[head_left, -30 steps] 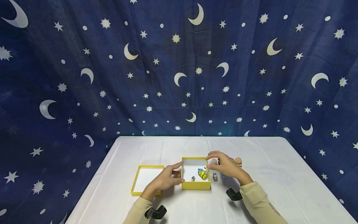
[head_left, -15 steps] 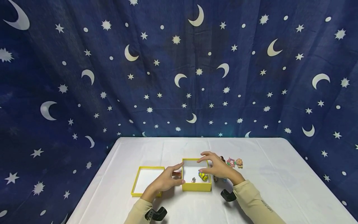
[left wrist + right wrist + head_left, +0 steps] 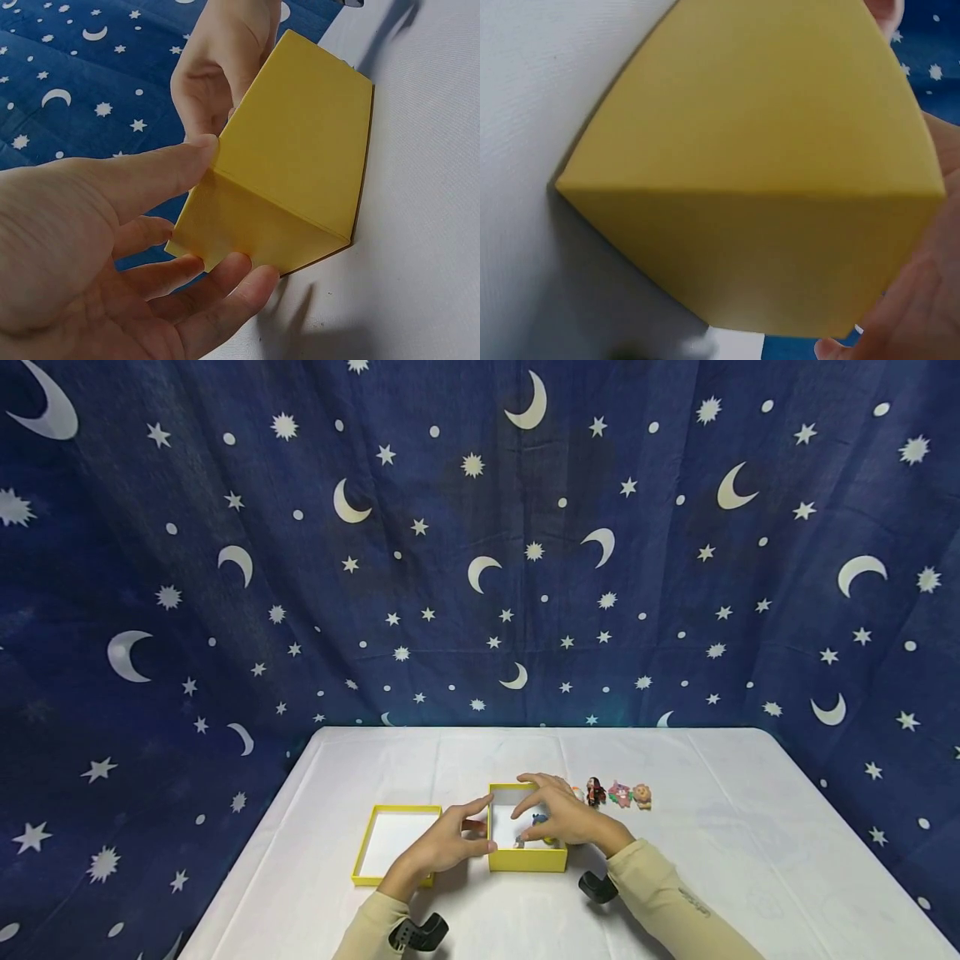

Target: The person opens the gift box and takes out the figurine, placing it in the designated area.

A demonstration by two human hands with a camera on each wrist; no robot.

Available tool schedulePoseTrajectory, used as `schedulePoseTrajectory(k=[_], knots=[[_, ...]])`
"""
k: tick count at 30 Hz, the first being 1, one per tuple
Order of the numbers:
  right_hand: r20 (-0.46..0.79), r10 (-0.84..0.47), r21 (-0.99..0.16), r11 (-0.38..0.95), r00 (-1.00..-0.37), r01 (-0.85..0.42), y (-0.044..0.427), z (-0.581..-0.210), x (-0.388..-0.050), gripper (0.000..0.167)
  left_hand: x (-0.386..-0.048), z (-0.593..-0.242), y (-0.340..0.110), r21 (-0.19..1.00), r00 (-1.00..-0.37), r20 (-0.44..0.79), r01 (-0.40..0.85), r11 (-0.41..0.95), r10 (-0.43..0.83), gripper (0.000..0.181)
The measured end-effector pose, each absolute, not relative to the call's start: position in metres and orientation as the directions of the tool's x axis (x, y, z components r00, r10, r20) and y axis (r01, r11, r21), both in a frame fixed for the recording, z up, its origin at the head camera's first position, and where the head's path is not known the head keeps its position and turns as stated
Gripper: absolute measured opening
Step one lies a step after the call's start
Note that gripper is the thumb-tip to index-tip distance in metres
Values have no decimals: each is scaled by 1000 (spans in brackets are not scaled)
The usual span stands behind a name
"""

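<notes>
A yellow box (image 3: 527, 860) with a white inside stands uncovered in the middle of the table. My left hand (image 3: 444, 841) rests on its left side, thumb at the near corner and fingertips against the side wall in the left wrist view. My right hand (image 3: 561, 816) reaches over the right wall into the box, thumb and index finger spread apart, with no toy visible between their tips. Below it lie a small grey figure (image 3: 519, 842) near the thumb tip and a blue-and-yellow figure (image 3: 539, 819), partly hidden by the hand.
Left of the box lies its yellow-rimmed lid (image 3: 365, 843), white side up. Behind and right of the box are a dark-haired figure (image 3: 595, 792), a pink figure (image 3: 619, 793) and a lion-like figure (image 3: 642, 796). A starry blue cloth (image 3: 450, 585) hangs behind the table.
My right hand has moved left from the box's right edge to over its inside, covering much of the blue-and-yellow figure. The left hand and box have stayed put.
</notes>
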State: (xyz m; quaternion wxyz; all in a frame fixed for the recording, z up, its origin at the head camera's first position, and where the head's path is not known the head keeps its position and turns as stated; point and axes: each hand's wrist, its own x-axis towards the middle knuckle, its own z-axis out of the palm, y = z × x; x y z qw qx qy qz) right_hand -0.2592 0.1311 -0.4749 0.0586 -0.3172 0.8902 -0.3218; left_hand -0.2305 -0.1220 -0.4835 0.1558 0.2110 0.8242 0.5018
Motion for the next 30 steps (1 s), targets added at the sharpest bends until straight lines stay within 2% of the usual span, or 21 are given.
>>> schedulePoseTrajectory(k=[18, 30], knots=[[69, -652, -348, 693, -755, -631, 114, -478, -255, 13, -228, -481, -122, 896, -861, -49, 187, 404, 506, 76], [46, -622, -319, 733, -782, -601, 109, -477, -255, 16, -228, -480, -123, 911, -851, -32, 191, 365, 524, 75]])
